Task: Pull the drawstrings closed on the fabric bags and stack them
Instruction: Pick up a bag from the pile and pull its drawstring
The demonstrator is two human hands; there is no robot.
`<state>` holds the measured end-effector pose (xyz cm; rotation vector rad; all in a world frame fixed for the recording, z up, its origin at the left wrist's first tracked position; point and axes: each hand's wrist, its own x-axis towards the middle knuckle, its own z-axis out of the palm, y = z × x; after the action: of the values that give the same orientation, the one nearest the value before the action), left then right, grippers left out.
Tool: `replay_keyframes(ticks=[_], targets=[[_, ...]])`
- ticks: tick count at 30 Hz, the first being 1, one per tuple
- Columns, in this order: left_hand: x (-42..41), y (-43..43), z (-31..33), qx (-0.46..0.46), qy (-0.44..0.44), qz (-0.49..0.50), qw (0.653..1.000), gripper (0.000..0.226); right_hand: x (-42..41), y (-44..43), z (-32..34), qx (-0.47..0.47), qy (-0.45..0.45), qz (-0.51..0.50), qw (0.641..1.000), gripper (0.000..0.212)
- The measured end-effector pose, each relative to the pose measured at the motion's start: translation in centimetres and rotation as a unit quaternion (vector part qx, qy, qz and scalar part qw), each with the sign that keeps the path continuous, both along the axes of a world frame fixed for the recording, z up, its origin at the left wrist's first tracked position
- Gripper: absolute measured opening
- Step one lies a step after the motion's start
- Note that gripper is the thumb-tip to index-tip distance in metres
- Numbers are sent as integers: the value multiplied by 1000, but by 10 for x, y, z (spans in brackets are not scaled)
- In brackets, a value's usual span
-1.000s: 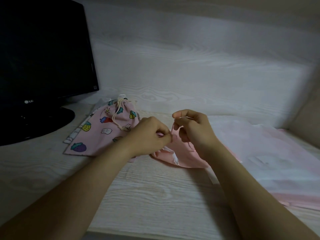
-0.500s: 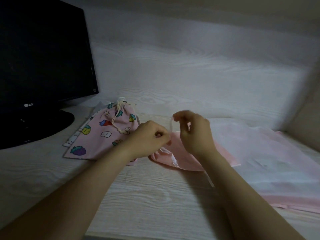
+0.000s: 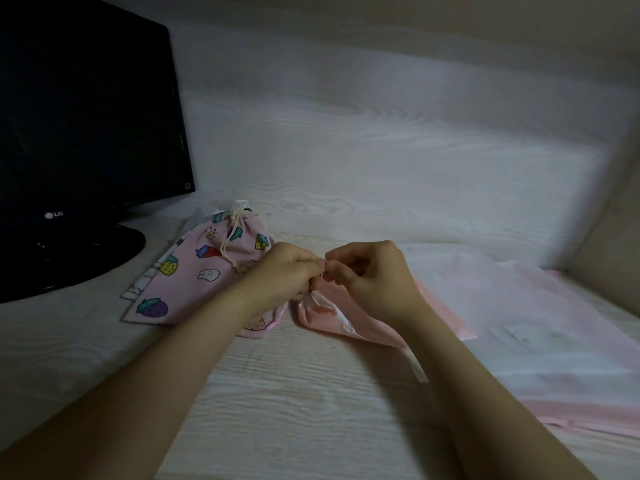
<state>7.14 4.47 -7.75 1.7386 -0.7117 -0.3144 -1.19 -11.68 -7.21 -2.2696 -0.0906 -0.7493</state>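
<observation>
hands now back together: left hand [image 3: 289, 271] and right hand [image 3: 375, 284] both pinch the plain pink bag [image 3: 349, 318] mouth at desk [image 3: 311, 393] middle, cord hidden. still cinching; printed bag [image 3: 204, 271] sits closed back-left.

Fruit-print bag [image 3: 207, 271]: matt pink woven cloth, closed with a cream twisted cord [image 3: 227, 239]. Plain pink bag [image 3: 374, 336]: smooth matt cloth, edged at the mouth in slightly shiny white ribbon [image 3: 341, 318]. Desk [image 3: 277, 393] and back panel [image 3: 381, 150]: pale wood grain, matt, finely ridged. Monitor [image 3: 86, 116]: black plastic, glossy at bezel and base. Flat pink sheet [image 3: 536, 341]: thin fabric, faintly sheeny.
</observation>
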Motion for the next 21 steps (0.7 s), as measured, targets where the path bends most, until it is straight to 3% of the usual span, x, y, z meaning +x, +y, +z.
replay_keyframes(ticks=[4,8,12,21], targets=[[0,1,-1,10,-11,5,1000,35,4,0,-4,-90,-19,-32,995,20],[2,-1,-3,5,-25,16,1000,28,4,2,-5,-89,-40,-65,993,16],[3,-1,-5,6,-23,19,1000,30,-2,8,-2,-67,-30,-28,997,8],[5,1,-2,-10,49,15,999,23,1,4,-2,-164,-65,-23,984,9]])
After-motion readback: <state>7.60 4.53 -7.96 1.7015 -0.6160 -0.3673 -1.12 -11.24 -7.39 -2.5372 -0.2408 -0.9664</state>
